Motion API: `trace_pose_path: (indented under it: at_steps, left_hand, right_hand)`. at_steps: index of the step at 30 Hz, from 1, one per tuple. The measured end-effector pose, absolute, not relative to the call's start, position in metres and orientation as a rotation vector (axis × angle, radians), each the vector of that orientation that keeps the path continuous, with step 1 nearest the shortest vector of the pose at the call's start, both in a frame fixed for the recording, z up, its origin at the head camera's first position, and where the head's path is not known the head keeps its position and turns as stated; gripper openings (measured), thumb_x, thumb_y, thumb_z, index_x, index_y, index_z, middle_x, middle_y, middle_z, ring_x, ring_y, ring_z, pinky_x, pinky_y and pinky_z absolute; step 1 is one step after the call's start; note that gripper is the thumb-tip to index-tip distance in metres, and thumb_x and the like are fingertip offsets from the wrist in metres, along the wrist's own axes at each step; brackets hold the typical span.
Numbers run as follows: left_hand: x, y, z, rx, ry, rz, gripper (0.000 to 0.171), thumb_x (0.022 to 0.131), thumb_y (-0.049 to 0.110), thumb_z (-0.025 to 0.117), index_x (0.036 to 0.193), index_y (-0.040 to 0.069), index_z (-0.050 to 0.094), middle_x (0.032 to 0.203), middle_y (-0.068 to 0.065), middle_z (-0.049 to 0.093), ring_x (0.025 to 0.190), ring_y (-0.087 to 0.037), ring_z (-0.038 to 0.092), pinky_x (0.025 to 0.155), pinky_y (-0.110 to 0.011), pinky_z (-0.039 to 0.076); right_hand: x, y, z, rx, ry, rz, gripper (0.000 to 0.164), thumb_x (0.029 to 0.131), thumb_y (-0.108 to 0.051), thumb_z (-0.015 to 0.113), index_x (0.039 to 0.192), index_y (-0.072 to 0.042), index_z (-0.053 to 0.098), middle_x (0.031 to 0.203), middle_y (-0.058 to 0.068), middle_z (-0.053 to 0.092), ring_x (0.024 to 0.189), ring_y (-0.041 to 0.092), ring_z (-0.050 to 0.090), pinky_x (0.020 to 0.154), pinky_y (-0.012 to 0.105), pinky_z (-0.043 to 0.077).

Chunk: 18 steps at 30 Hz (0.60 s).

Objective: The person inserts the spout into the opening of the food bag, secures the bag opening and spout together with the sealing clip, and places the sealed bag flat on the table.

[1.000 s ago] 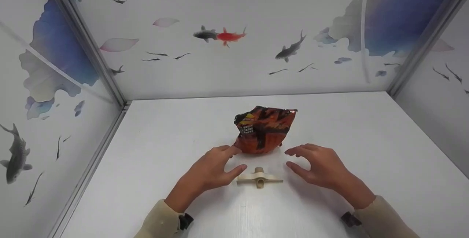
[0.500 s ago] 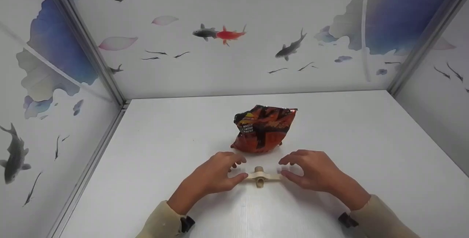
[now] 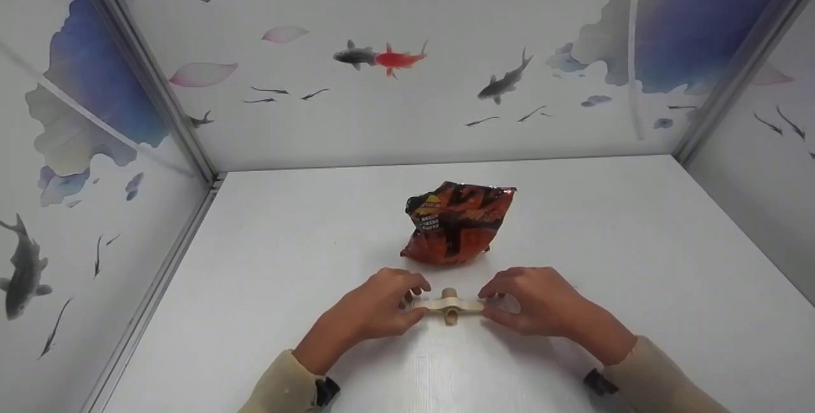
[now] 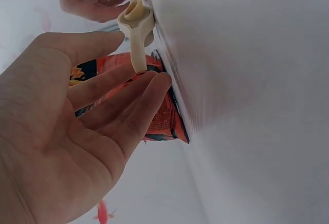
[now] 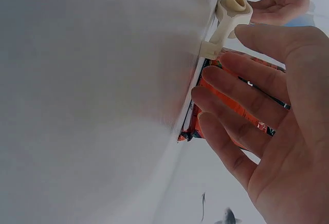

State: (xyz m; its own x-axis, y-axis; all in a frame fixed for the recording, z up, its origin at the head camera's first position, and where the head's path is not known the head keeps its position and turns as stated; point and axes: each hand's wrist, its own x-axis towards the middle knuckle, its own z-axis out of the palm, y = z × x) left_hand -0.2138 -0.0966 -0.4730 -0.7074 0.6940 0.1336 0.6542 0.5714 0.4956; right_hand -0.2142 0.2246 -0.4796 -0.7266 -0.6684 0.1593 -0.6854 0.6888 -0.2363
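Observation:
A beige plastic bag clip with a round spout in its middle [image 3: 450, 305] lies on the white table, its two arms pointing left and right. My left hand [image 3: 385, 305] is at its left end, thumb in front and fingers behind. Around the right end, in the same way, stands my right hand [image 3: 535, 301]. Both wrist views show relaxed fingers close to the bag clip [image 4: 138, 44], and a gap between the left thumb and the clip arm; light contact cannot be told. Just behind the clip, a crumpled orange and black snack bag [image 3: 458, 225] stands on the table.
The white table [image 3: 286, 228] is bounded at the back by a white wall [image 3: 407, 120] printed with fish and petals. Similar panels rise at left and right, with metal posts [image 3: 153, 76] at the corners.
Both hands have drawn back from beside the snack bag and closed in toward the clip's two ends. The fingers are now nearer the clip; the bag stays in place.

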Motion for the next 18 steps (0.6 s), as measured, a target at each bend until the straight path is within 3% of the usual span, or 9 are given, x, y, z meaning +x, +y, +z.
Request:
trace_pose_path:
  at_steps: [7, 18]
  left_hand:
    - [-0.2147, -0.0962, -0.4759, 1.181, 2.710, 0.792, 0.022, 0.098, 0.008, 0.073, 0.119, 0.004, 0.077, 0.098, -0.009, 0.081, 0.083, -0.009, 0.073, 0.073, -0.016, 0.057]
    - [-0.2149, -0.0954, -0.4761, 1.185, 2.707, 0.779, 0.021, 0.097, 0.003, 0.072, 0.117, 0.007, 0.078, 0.096, -0.004, 0.080, 0.081, -0.003, 0.066, 0.073, -0.017, 0.055]
  right_hand:
    - [-0.2144, 0.2243, -0.4816, 1.160, -2.844, 0.420, 0.012, 0.095, -0.033, 0.084, 0.106, -0.028, 0.084, 0.096, -0.016, 0.078, 0.087, 0.001, 0.070, 0.070, 0.030, 0.060]
    - [-0.2129, 0.2255, -0.4810, 1.150, -2.858, 0.433, 0.013, 0.093, -0.023, 0.086, 0.105, -0.025, 0.085, 0.098, -0.015, 0.078, 0.091, 0.004, 0.072, 0.072, 0.033, 0.062]
